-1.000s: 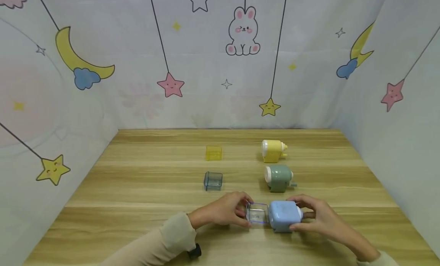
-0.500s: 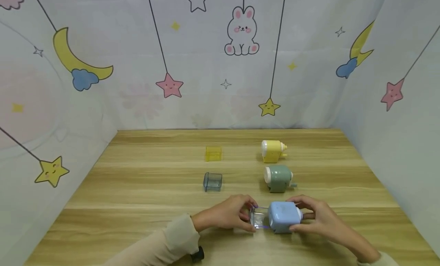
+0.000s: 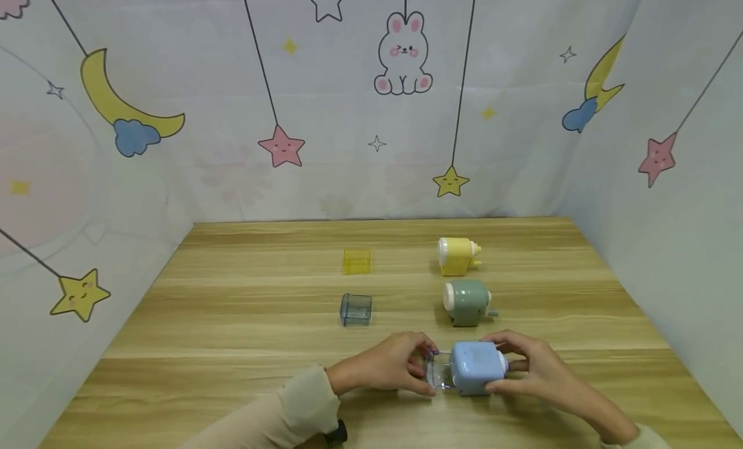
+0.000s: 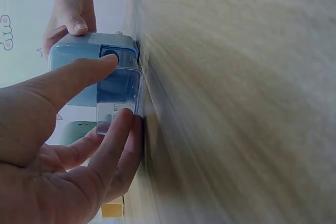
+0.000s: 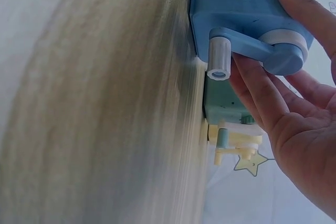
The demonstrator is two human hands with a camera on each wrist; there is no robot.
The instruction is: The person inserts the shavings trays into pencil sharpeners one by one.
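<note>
A blue crank pencil sharpener (image 3: 478,368) stands on the wooden table, gripped from its crank side by my right hand (image 3: 536,375). In the right wrist view its crank handle (image 5: 219,59) points toward the camera, with the thumb on the body. My left hand (image 3: 395,365) pinches a clear shavings drawer (image 3: 439,371) between thumb and fingers. The drawer's inner end is in the sharpener's left side, and the rest sticks out. In the left wrist view the thumb lies along one side of the drawer (image 4: 119,85) and the fingertips on the other.
Behind stand a green sharpener (image 3: 469,302) and a yellow sharpener (image 3: 456,256), in a row. To their left lie a dark translucent drawer (image 3: 356,309) and a yellow translucent drawer (image 3: 356,262). A patterned cloth (image 3: 336,197) hangs beyond the table's back edge.
My left hand has moved right with the clear drawer, which now sits further inside the blue sharpener. My right hand keeps its grip on the sharpener. The head view has shifted slightly.
</note>
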